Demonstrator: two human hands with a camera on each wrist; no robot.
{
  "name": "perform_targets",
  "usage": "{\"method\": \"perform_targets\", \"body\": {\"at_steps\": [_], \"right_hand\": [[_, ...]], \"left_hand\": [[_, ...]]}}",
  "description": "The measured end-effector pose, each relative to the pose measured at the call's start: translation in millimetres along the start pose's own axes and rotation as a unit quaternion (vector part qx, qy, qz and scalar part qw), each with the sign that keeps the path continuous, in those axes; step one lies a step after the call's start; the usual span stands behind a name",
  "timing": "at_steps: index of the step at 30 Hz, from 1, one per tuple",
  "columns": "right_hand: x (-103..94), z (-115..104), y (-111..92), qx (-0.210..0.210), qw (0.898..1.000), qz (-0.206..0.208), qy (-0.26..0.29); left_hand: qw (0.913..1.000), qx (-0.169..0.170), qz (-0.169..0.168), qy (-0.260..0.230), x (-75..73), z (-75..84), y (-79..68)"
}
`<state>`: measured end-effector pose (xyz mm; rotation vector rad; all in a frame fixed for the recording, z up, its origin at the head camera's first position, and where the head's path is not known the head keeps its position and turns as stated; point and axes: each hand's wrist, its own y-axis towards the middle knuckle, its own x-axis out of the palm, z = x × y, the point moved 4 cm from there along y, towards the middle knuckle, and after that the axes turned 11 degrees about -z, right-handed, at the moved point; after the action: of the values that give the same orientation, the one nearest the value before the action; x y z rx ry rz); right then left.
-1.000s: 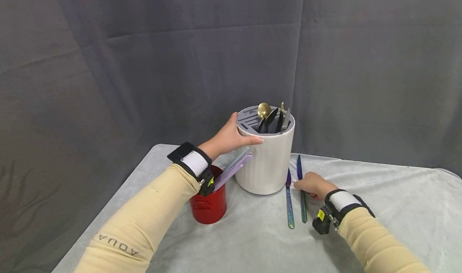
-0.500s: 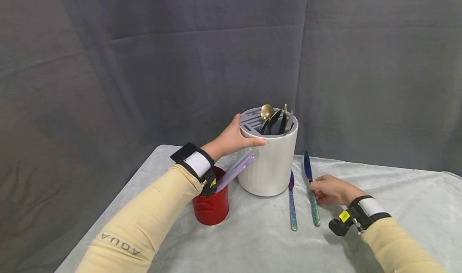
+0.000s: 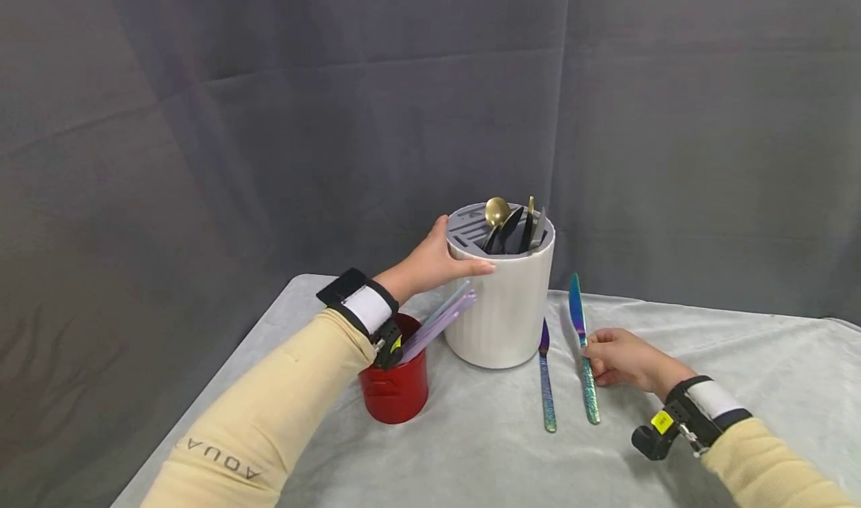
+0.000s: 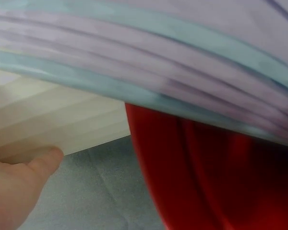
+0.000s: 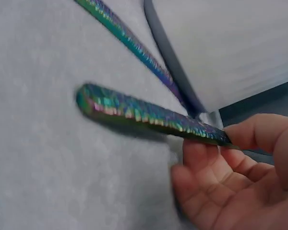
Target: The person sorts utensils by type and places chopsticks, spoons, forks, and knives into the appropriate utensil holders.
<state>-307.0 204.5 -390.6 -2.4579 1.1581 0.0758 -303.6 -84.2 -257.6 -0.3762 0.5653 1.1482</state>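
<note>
A white ribbed cutlery holder [image 3: 501, 314] with a grey slotted top stands upright on the table. My left hand [image 3: 433, 261] grips its upper left side, thumb across the front, other fingers mostly hidden behind. Right of the holder, my right hand [image 3: 622, 358] pinches a rainbow-coloured table knife [image 3: 589, 388] by its textured handle, thumb on top and fingertips below in the right wrist view. The blade points away from me. A second rainbow knife [image 3: 548, 392] lies on the cloth between the holder and the held one. Several utensils, including a gold spoon [image 3: 496, 211], stick out of the holder.
A red pot [image 3: 395, 392] stands left of the holder, under my left wrist. Several purple and light-blue straws [image 3: 440, 325] lean out of it toward the holder. Grey cloth [image 3: 471, 448] covers the table; a grey curtain [image 3: 336, 119] hangs behind.
My right hand has shifted right and toward me, bringing the pinched knife away from the other one and tilting its blade up a little. My left hand keeps its grip on the holder.
</note>
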Motion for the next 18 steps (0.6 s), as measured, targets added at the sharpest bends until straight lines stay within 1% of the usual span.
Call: {"method": "perform_targets", "body": {"at_steps": [3,5,6,7,8,9,10,11,13,14,16,18], "right_hand": [[-1.4,-9.3,-3.8,-0.035,0.999,0.032,-0.005],[-5.0,-20.1,-9.6,-0.079,0.995,0.064,0.008],[-7.0,-27.3,-13.5,-0.105,0.991,0.082,0.019],[-9.1,-35.8,-17.7,-0.136,0.985,0.101,0.039],[-11.1,-45.4,-22.6,-0.169,0.976,0.121,0.065],[-12.8,-56.0,-27.8,-0.204,0.964,0.14,0.095],[-13.8,-67.9,-33.0,-0.245,0.949,0.153,0.129],[-14.6,-80.1,-38.3,-0.281,0.931,0.171,0.159],[-14.5,-104.0,-48.2,-0.357,0.887,0.192,0.222],[-13.9,-115.3,-53.0,-0.386,0.867,0.204,0.241],[-11.5,-134.5,-60.5,-0.433,0.83,0.229,0.269],[-8.4,-149.0,-65.2,-0.463,0.8,0.254,0.286]], "left_hand": [[1.0,-0.002,-0.004,0.0,0.1,-0.9,-0.4],[1.0,0.0,-0.008,0.001,0.5,-0.4,-0.4],[1.0,0.003,-0.009,0.001,0.9,0.1,-0.3],[0.9999,0.004,-0.011,0.002,1.2,0.5,-0.4],[0.9999,0.008,-0.011,0.001,1.5,0.9,-0.1],[0.9999,0.011,-0.012,0.001,1.5,1.1,-0.2],[0.9998,0.015,-0.012,0.003,1.4,1.2,0.0],[0.9997,0.021,-0.013,0.003,1.1,1.3,0.1],[0.9993,0.036,-0.014,0.004,-0.1,2.3,0.0],[0.999,0.042,-0.015,0.005,-0.8,2.5,0.1],[0.9987,0.047,-0.016,0.009,-2.3,3.2,-0.5],[0.9986,0.048,-0.018,0.011,-3.3,3.6,-0.8]]}}
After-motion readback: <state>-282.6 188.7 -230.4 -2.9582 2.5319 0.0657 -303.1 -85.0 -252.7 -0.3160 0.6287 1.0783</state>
